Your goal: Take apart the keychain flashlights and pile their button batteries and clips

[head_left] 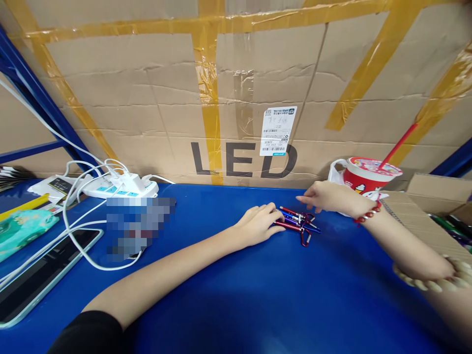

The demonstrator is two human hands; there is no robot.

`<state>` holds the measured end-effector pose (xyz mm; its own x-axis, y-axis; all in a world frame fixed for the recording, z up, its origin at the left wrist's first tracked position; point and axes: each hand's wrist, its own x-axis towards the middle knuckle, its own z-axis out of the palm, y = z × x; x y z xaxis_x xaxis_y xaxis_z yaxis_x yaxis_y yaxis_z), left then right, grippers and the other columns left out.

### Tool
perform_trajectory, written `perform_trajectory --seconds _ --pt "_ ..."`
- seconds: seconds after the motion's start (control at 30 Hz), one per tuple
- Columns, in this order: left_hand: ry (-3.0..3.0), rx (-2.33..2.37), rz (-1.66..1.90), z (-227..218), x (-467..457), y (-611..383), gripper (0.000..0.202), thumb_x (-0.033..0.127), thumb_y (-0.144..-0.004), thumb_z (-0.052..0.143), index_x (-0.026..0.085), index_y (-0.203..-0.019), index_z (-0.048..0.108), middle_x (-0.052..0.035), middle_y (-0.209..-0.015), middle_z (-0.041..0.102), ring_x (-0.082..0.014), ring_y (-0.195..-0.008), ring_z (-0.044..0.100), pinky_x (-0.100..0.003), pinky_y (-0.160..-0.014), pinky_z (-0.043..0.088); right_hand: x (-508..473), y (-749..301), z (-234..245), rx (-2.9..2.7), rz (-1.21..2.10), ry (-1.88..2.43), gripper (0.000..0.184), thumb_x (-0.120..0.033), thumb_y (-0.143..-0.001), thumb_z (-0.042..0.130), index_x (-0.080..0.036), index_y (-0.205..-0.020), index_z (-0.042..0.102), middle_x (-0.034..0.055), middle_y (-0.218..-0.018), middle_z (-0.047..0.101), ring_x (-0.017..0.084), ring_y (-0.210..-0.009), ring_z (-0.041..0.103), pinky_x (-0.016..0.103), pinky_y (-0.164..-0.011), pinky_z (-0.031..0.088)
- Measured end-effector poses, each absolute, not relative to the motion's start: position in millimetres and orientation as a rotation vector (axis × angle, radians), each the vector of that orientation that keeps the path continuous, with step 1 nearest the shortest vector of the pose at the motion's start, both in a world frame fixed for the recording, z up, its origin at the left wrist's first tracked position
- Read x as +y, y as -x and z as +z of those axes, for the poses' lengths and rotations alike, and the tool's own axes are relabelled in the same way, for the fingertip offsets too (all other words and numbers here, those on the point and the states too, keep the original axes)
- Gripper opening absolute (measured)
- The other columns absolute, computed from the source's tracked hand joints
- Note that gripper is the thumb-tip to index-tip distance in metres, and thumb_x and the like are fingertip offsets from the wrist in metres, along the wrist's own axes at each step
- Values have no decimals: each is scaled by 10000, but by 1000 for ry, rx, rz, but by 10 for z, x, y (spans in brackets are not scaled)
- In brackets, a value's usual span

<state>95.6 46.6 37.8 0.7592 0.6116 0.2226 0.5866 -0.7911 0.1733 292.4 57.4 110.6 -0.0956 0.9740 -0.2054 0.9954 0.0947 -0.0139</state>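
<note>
Several slim metallic pens with carabiner-shaped clip ends (pixel 295 226), red, blue and purple, lie in a loose bundle on the blue table. My left hand (pixel 260 225) rests at the bundle's left side, its fingers curled over the pens' left ends and hiding them. Just beyond the clip ends, at the upper right, hovers my right hand (pixel 324 196). Its fingers point left and are apart, with nothing visible between them.
A red and white cup (pixel 363 179) with a straw stands behind my right wrist. An open cardboard box (pixel 409 211) sits at right. Left are a power strip (pixel 129 189) with white cables, a phone (pixel 47 275) and a teal packet (pixel 27 228). A large carton (pixel 165 98) forms the back.
</note>
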Motion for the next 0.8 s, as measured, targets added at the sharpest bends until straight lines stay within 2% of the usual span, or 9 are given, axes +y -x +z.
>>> perform_trajectory --seconds 0.1,0.17,0.3,0.43,0.6,0.7,0.8 --pt "-2915 963 373 375 452 -965 241 351 -915 456 162 -1016 566 -65 -1033 559 -196 -926 564 -322 -808 444 555 -2888 1103 2189 -45 -2109 385 -420 -900 428 -161 -852 709 88 -765 678 239 -728 636 306 -566 418" --pt "-2938 957 361 389 423 -928 224 336 -913 457 153 -985 566 -67 -1019 566 -199 -913 560 -324 -795 434 540 -2855 1093 2222 -12 -2108 364 -437 -892 446 -186 -862 708 70 -758 676 226 -739 630 293 -564 403" --pt "-2939 996 347 455 314 -732 178 317 -876 492 155 -898 564 -48 -942 582 -189 -860 558 -315 -762 419 509 -2778 1075 2330 -10 -2062 460 -504 -909 403 -191 -702 670 34 -603 634 175 -632 604 262 -524 359" --pt "-2889 1113 353 513 181 -457 147 301 -839 497 163 -816 543 -24 -853 580 -170 -799 547 -285 -695 410 497 -2692 1024 2484 33 -1980 458 -544 -895 415 -216 -685 657 8 -685 653 169 -651 586 254 -517 319" --pt "-2828 1258 327 517 29 -163 158 312 -854 471 168 -841 534 -22 -861 586 -167 -795 547 -297 -721 412 473 -2530 861 2905 -409 -1455 331 -538 -838 530 -261 -817 710 -16 -809 667 139 -693 588 222 -548 351" --pt "-2792 1337 318 502 -61 -37 153 307 -852 470 169 -844 535 -21 -853 580 -176 -791 551 -312 -711 413 420 -2399 734 3003 -597 -1241 340 -549 -749 638 -250 -895 710 0 -864 652 128 -673 574 215 -544 365" --pt "-2759 1377 324 481 -138 62 137 288 -849 469 173 -880 536 -17 -865 577 -172 -787 554 -313 -710 422 352 -2272 609 3088 -744 -1105 314 -483 -799 618 -225 -960 697 19 -896 632 114 -644 559 219 -570 401"
